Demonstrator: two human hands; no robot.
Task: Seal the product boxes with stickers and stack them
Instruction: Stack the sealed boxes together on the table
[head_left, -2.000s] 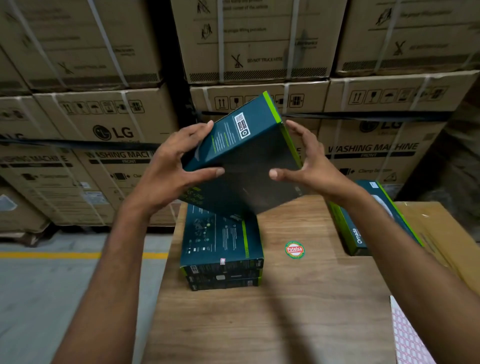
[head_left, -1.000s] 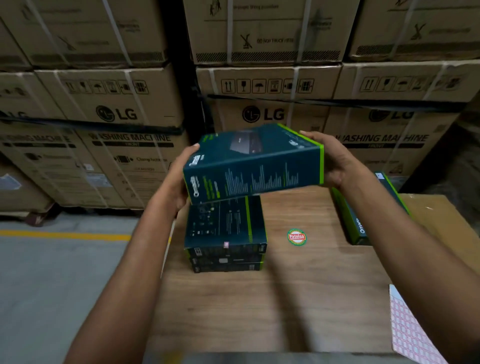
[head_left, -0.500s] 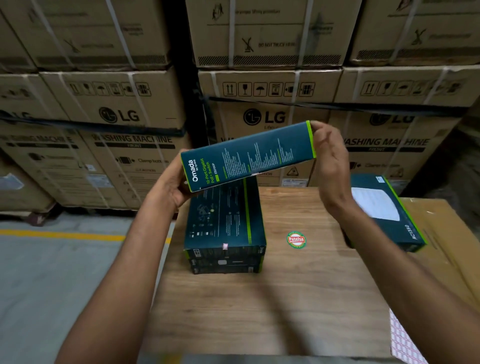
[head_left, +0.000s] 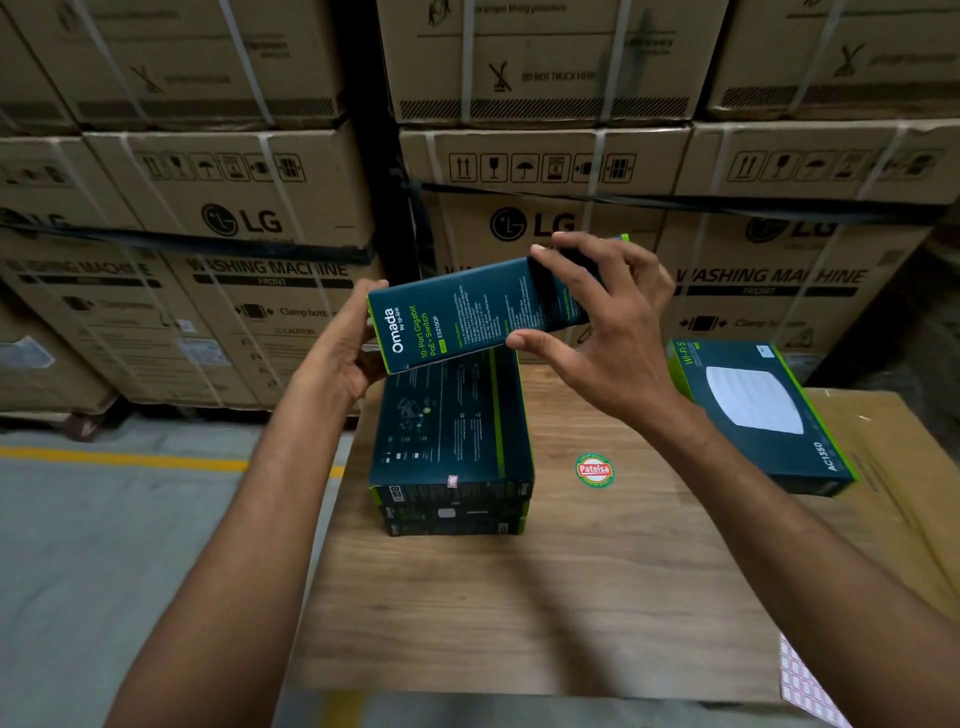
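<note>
One wooden table (head_left: 519, 597) carries one stack of three product boxes (head_left: 452, 431). One Wi-Fi box (head_left: 753, 405) lies well apart at right. Above the stack, two hands grasp one tilted Omada box (head_left: 467, 317): the left hand (head_left: 337, 348) curls round its left end, the right hand (head_left: 618, 332) pinches its right end. One sticker sheet (head_left: 810, 691) shows at the near right corner, and one round sticker (head_left: 594, 470) lies beside the stack.

Held box (head_left: 467, 312) above stack (head_left: 452, 447); sticker (head_left: 595, 470) right of stack

The left hand (head_left: 343, 353) and right hand (head_left: 608, 332) grip a dark teal cardboard Omada box (head_left: 467, 312), tilted, above a stack of matching boxes (head_left: 452, 457) on the brown wooden table (head_left: 519, 613). A round red-and-green sticker (head_left: 595, 470) lies just beside the stack.
</note>
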